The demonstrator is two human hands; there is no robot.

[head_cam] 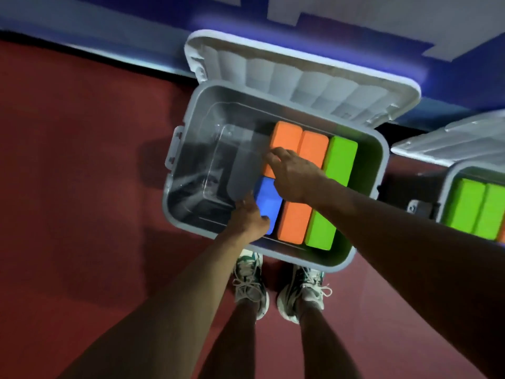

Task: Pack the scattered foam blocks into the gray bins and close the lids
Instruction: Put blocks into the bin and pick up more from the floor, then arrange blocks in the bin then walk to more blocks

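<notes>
The blue foam block point(268, 199) stands in the gray bin point(185, 160) on the red floor point(68, 160), at the near left of the packed rows, touching an orange block point(293, 220) on its right. The left hand point(250, 218) curls round its near left corner, thumb on the top face. The right hand point(291, 173) reaches over the far end, fingers bent down onto the edge of another orange block point(284, 140) behind the blue one; whether it truly grips it I cannot tell. A third orange block point(314, 144) and two green blocks point(340, 160) fill the right side. The bin's lid point(300, 77) stands open against the blue wall point(109, 31). A second bin point(448, 184) with green blocks sits to the right. White sneakers point(250, 283) stand just below the bin.
</notes>
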